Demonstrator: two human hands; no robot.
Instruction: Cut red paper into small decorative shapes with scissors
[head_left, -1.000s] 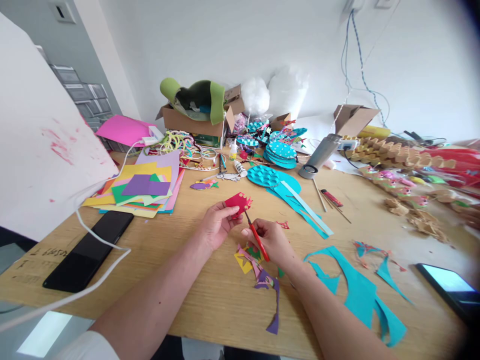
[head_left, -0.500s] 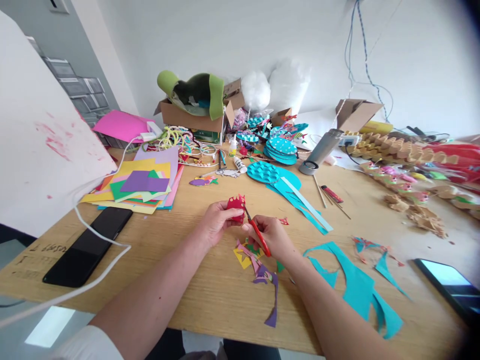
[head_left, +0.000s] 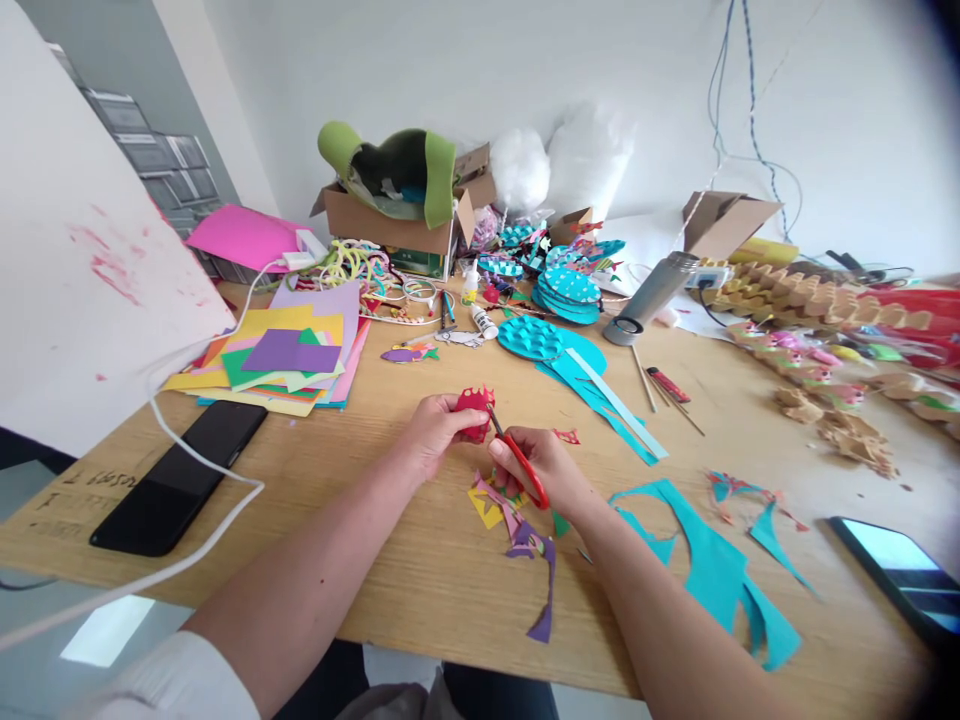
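My left hand point(head_left: 439, 432) pinches a small piece of red paper with pale dots point(head_left: 475, 412), its upper edge cut into points. Red-handled scissors point(head_left: 525, 468) are in my right hand point(head_left: 541, 465), and their blade tips meet the right edge of the red paper. Both hands are close together above the wooden table. Below them lie yellow, pink and green paper scraps point(head_left: 487, 507) and a curved purple scrap point(head_left: 550, 590). A small red scrap point(head_left: 568, 437) sits just beyond my right hand.
A black phone point(head_left: 180, 478) and stacked coloured paper point(head_left: 262, 355) lie at left. Turquoise scraps point(head_left: 712, 560) and another phone point(head_left: 900, 570) are at right. Farther back stand a grey flask point(head_left: 652, 298), a glue bottle point(head_left: 484, 321) and a cardboard box point(head_left: 390, 225).
The view has shifted slightly. The scissors and red paper remain in my hands, with the blades still at the paper's edge.
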